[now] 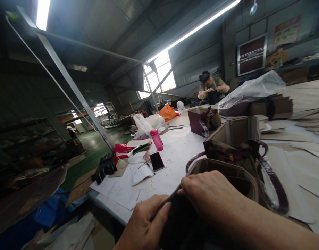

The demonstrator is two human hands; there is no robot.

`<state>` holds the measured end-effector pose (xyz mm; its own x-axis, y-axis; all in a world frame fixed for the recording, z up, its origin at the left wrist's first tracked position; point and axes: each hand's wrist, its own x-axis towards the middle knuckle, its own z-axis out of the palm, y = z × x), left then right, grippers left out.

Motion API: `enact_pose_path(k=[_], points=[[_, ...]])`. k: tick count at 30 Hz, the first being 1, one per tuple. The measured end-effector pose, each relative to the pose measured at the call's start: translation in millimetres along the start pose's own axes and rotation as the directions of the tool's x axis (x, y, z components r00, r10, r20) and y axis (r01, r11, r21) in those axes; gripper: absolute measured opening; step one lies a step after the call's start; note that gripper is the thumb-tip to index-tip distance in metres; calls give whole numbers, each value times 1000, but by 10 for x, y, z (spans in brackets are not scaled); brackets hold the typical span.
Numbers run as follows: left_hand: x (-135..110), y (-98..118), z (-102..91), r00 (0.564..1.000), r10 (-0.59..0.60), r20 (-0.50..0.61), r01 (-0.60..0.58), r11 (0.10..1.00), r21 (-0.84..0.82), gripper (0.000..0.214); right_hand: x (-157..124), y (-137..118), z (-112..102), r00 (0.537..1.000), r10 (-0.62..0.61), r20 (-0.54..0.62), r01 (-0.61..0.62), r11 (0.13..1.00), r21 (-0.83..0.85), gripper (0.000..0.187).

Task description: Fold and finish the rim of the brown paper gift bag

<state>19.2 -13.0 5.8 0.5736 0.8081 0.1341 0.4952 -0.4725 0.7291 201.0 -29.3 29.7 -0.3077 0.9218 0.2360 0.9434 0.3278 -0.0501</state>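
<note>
A dark brown handbag (pixel 181 218) is directly in front of me, its open top facing up and its lower part in deep shadow. My left hand (pixel 149 217) pinches the bag's rim between thumb and fingers at the near corner. Farther along the same edge, my right hand (pixel 211 191) is closed over the rim, fingertips curled onto it. Just beyond stands another open handbag (pixel 232 133), brown with a plum trim. A plum strap (pixel 275 184) wrapped in clear plastic loops down at the right. The far side of the held bag is partly covered by my right hand.
On the white table (pixel 175 146) lie a phone (pixel 157 161), a pink bottle (pixel 156 140), papers and a black pouch (pixel 106 167). Flat card pieces (pixel 289 170) spread at the right. Across the table, a person (pixel 212 86) handles a dark item.
</note>
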Motion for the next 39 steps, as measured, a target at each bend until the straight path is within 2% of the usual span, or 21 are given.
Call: enact_pose_path(k=[7, 11, 16, 22, 28, 34, 39], points=[[24, 39, -43, 994, -34, 105, 53, 980, -194, 30, 9, -22, -57, 999, 50, 15, -50, 999, 15, 23], [80, 139, -59, 988, -18, 155, 43, 987, -155, 29, 2, -36, -125, 996, 71, 52, -73, 997, 28, 23], [251, 206, -65, 964, -175, 198, 197, 976, -93, 27, 14, -24, -139, 993, 100, 56, -102, 994, 28, 24], [416, 22, -162, 970, -102, 221, 140, 976, -167, 26, 36, 89, -114, 994, 94, 61, -96, 995, 18, 17], [505, -163, -263, 961, -114, 250, 183, 945, -272, 26, 82, 240, -130, 986, 143, 82, -143, 990, -3, 18], [546, -208, -321, 965, -42, 258, 108, 963, -246, 24, 180, 294, -98, 976, 193, 97, -197, 980, 26, 17], [585, -241, -337, 964, -38, 264, 109, 960, -257, 23, 230, 329, -52, 978, 196, 78, -201, 977, 74, 26]])
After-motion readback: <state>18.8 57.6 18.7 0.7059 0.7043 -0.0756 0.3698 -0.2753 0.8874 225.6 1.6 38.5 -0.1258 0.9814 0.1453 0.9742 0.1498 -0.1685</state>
